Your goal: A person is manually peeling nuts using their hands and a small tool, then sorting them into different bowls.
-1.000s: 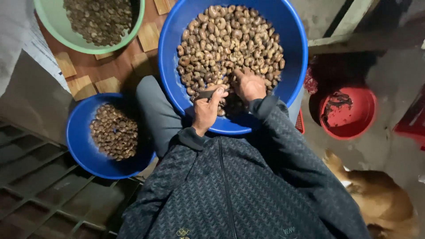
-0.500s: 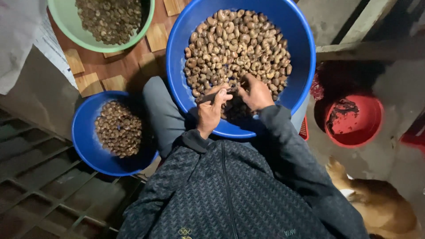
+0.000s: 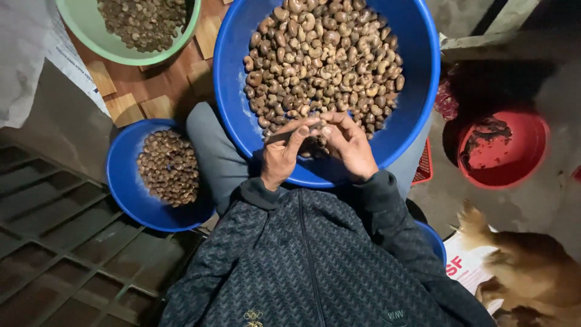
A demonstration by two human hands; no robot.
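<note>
While both hands (image 3: 321,145) pinch one nut (image 3: 316,128) | blue basin (image 3: 417,91) below

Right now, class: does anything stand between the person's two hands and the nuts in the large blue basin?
Nothing visible does. The left hand and right hand meet over the near edge of the nuts in the large blue basin, fingertips together.

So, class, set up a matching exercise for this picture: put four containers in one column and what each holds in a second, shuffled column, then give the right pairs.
Containers:
1. large blue basin
2. small blue bowl
3. green bowl
4. red tub

Contents:
a. dark scraps on a mostly bare bottom
b. small heap of brown nuts, beside the knee
c. big heap of curved nuts, under both hands
d. dark nuts, at the top left edge

Pairs: 1-c, 2-b, 3-d, 4-a
</note>
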